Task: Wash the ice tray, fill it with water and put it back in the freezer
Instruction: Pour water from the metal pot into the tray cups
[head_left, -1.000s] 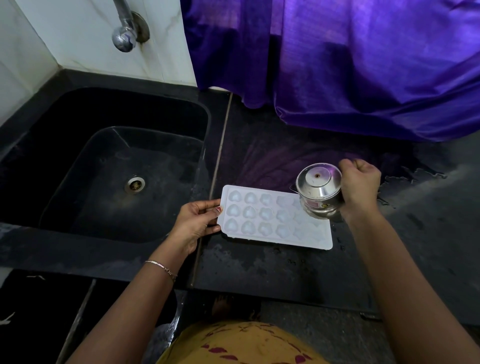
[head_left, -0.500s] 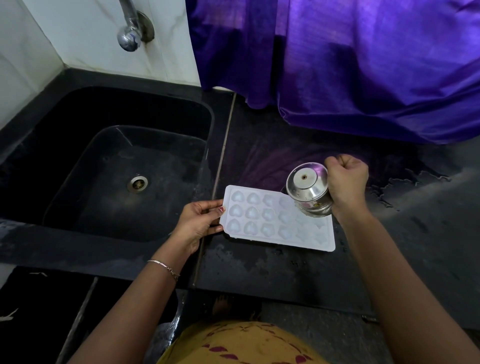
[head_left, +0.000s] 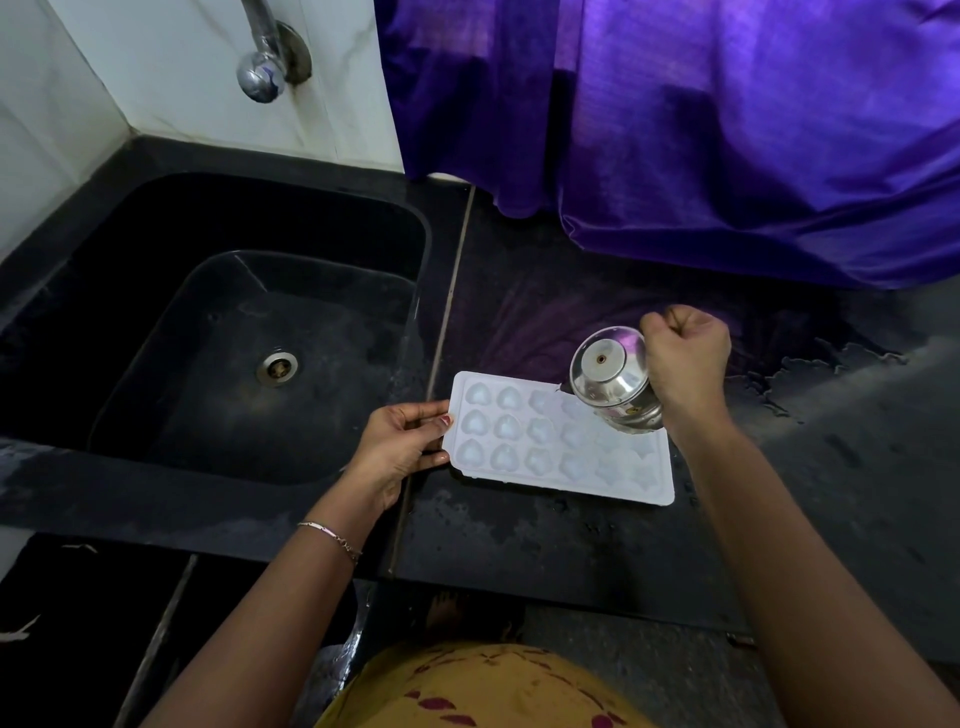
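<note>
1. The ice tray (head_left: 558, 447) lies flat on the black counter (head_left: 519, 540), near its front edge and just beside the sink (head_left: 218, 332).
2. My left hand (head_left: 400, 447) pinches the short left end of the tray, thumb on top and fingers under the rim, so it stays put.
3. My right hand (head_left: 683, 358) is closed tight around a shiny steel cup (head_left: 615, 387). The cup is tipped right over above the far right part of the tray, with its bottom facing me. I think water is going into the little heart holes, but I cannot see the stream well.
4. The tray looks like thin white plastic. I think it is light when dry and a bit bendy.
5. With water in it, it will be heavier and wobbly. If it tilts or twists, the water will slosh out.
6. The counter is wet, and the tray is probably wet too, so it may be slippery.
7. To carry it, I should hold both short ends by the flat rim, one hand on each, and keep it level.
8. I should not grab it by one end or one corner.
9. I should walk slowly to the freezer.
</note>
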